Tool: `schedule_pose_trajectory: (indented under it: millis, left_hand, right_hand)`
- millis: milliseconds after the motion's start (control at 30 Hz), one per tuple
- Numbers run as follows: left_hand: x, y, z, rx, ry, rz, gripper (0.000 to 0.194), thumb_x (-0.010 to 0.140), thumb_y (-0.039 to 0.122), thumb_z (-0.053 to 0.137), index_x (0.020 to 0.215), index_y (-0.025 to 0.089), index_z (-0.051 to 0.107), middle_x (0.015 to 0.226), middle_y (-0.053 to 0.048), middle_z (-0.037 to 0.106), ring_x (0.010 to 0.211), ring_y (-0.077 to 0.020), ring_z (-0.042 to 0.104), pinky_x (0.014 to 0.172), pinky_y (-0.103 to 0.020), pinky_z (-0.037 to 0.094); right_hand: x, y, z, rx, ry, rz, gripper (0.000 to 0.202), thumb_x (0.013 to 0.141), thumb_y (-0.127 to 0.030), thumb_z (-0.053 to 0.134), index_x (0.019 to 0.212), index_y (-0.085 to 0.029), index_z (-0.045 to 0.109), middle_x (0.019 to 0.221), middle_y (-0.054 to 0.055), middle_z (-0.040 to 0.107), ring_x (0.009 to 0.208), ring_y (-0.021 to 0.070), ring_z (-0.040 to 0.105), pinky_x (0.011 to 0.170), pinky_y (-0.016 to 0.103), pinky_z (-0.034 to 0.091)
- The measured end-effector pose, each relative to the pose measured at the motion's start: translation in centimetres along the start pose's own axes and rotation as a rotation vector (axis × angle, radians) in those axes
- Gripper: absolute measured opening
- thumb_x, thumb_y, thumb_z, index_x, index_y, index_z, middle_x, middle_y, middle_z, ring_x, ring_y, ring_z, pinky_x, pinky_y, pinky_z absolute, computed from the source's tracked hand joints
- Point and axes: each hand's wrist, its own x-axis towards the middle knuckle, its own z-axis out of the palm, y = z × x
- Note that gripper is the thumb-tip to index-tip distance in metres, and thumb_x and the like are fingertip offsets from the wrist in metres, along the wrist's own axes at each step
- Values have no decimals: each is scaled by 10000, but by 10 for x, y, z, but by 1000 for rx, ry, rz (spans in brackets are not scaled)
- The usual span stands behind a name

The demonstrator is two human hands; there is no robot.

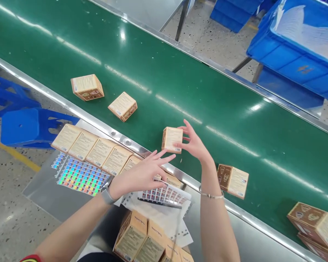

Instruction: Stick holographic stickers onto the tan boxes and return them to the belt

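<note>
On the green conveyor belt, a small tan and brown box [172, 139] stands at the fingers of my right hand [191, 142]; its thumb and fingers are apart around the box's right side. My left hand [144, 172] reaches over the row of boxes [100, 152] along the belt's near edge, fingers spread, the tips near the belt box's lower corner. Beneath that hand lies a sticker sheet [164, 194] on white backing paper. A shiny holographic sticker sheet [80, 176] lies left of my left wrist.
Other boxes sit on the belt [142, 58]: two [87, 87] to the left, one [233, 181] to the right, more [314, 223] at the lower right. Several boxes [140, 240] stand near my body. A blue crate [295, 54] holding papers and a blue stool [20, 125] are beyond the belt's sides.
</note>
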Motion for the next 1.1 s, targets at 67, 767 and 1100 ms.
schedule_pose_trajectory:
  millis: [67,767,1100]
  left_hand:
    - [6,-7,7,17,1,-3,155,870,251,662,738,207,730,1603,22,251,1505,-274,128,1225,-490,119]
    - [40,-1,25,-23,-153,39,217,808,98,639,607,172,676,1588,-21,275,1488,-266,213,1054,-394,428]
    - [51,7,37,0,-195,45,182,824,143,643,651,166,695,1599,-25,248,1487,-293,212,1061,-441,411]
  right_hand:
    - [-26,-2,12,44,94,41,888,644,-424,816,1431,-365,409,1399,62,530,1293,289,499,1070,526,415]
    - [-75,-11,42,320,841,246,339,718,-472,706,833,-157,658,1138,136,684,985,239,652,753,341,545]
    - [-85,2,34,-26,921,202,323,786,-510,627,831,-193,581,1030,108,686,861,197,653,794,357,535]
